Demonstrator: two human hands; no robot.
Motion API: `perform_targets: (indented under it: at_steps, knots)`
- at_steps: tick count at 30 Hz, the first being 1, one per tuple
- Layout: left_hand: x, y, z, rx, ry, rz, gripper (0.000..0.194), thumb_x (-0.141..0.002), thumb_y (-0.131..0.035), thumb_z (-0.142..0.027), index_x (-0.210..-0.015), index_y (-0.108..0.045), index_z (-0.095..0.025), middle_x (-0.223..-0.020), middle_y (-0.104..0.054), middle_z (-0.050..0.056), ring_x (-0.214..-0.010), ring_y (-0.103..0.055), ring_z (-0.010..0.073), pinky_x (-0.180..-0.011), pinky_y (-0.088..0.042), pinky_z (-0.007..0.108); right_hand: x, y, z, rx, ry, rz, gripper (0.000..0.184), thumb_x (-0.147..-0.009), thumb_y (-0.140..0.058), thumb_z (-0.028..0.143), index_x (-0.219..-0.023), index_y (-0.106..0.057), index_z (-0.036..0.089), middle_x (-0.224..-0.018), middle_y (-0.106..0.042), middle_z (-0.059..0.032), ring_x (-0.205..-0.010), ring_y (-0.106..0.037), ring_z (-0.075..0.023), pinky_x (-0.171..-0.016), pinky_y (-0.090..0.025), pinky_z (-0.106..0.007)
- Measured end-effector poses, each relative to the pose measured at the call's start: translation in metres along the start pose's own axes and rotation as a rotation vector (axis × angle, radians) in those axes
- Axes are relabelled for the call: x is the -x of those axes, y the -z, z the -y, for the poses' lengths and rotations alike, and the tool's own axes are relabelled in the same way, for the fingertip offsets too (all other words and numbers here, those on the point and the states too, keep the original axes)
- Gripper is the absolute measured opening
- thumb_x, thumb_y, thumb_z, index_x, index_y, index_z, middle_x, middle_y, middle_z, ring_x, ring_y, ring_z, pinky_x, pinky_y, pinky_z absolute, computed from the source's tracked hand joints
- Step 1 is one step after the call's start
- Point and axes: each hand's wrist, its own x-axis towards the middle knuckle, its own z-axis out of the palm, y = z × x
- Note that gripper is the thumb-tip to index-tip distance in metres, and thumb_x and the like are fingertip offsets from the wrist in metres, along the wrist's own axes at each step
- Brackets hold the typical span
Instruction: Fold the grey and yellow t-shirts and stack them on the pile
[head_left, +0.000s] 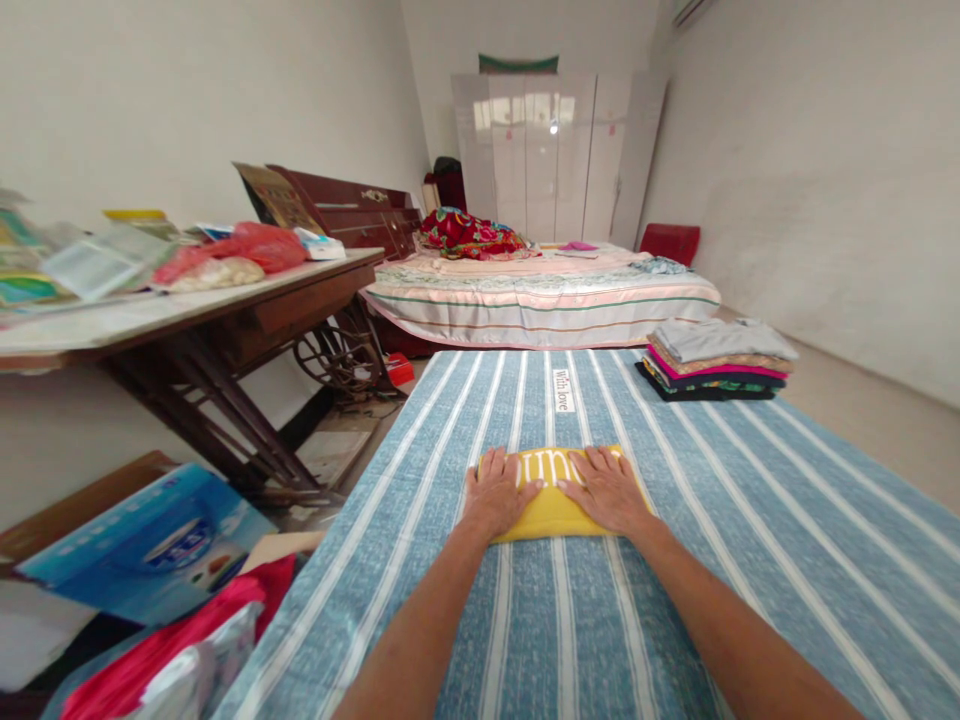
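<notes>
A yellow garment (551, 515) with white lettering lies folded into a flat rectangle on the blue striped bedspread (525, 640). On its left end rests my left hand (501, 490), palm down with fingers stretched out. My right hand (604, 488) lies flat over the right end in the same way, covering some of the letters. The two thumbs point toward each other over the middle of the cloth. To the right and farther back stands a stack of folded clothes (716, 360), a grey piece on top.
At left is a sewing table (330, 262) with a red plastic bag (266, 243) and clutter on it. Below it sits a blue carton (180, 540) beside heaped red cloth (195, 630). Behind are another bed (540, 315) and a white wardrobe (540, 150).
</notes>
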Motion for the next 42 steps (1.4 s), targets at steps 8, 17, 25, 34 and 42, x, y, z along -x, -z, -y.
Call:
perform_targets:
  at_steps: [8, 17, 25, 34, 42]
  knots:
    - [-0.001, 0.003, 0.0, 0.008, 0.013, 0.033, 0.076, -0.084, -0.016, -0.067, -0.14, -0.03, -0.016, -0.152, -0.019, 0.012, -0.14, -0.01, 0.0288, -0.107, -0.018, 0.054, 0.0, 0.001, 0.001, -0.006, -0.001, 0.007, 0.07, -0.088, -0.017, 0.067, -0.134, -0.044, 0.021, -0.136, -0.043, -0.0115, -0.126, -0.032, -0.0309, -0.101, -0.021, -0.046]
    - [0.002, 0.01, -0.025, -0.111, -0.026, -0.152, 0.067, -0.089, -0.021, -0.057, -0.136, -0.038, -0.013, -0.151, -0.022, 0.014, -0.14, -0.012, 0.0296, -0.109, -0.011, 0.057, 0.001, 0.003, 0.002, 0.005, -0.012, 0.004, 0.071, -0.088, -0.015, 0.067, -0.135, -0.043, 0.022, -0.137, -0.043, -0.0115, -0.126, -0.033, -0.0311, -0.102, -0.02, -0.046]
    - [0.0, 0.003, -0.027, -0.024, -0.095, -0.025, 0.074, -0.088, -0.013, -0.063, -0.14, -0.033, -0.014, -0.149, -0.025, 0.013, -0.138, -0.018, 0.0294, -0.108, -0.019, 0.056, 0.0, 0.002, 0.002, 0.023, -0.007, 0.008, 0.07, -0.089, -0.016, 0.066, -0.136, -0.042, 0.021, -0.139, -0.041, -0.0129, -0.129, -0.03, -0.0323, -0.103, -0.019, -0.048]
    - [-0.002, 0.003, -0.028, 0.003, -0.076, 0.027, 0.075, -0.087, -0.013, -0.064, -0.141, -0.03, -0.015, -0.151, -0.021, 0.012, -0.139, -0.014, 0.0289, -0.109, -0.014, 0.057, 0.001, -0.001, 0.0, 0.007, -0.014, 0.004, 0.068, -0.089, -0.019, 0.065, -0.137, -0.041, 0.021, -0.139, -0.04, -0.0128, -0.129, -0.029, -0.0326, -0.103, -0.018, -0.048]
    - [-0.005, 0.019, -0.005, 0.021, -0.001, -0.022, 0.072, -0.089, -0.021, -0.059, -0.143, -0.025, -0.011, -0.152, -0.016, 0.014, -0.14, -0.01, 0.0256, -0.111, -0.014, 0.048, 0.0, 0.006, 0.003, -0.028, -0.029, 0.045, 0.07, -0.088, -0.017, 0.066, -0.137, -0.04, 0.022, -0.139, -0.04, -0.0123, -0.129, -0.028, -0.0312, -0.104, -0.016, -0.048]
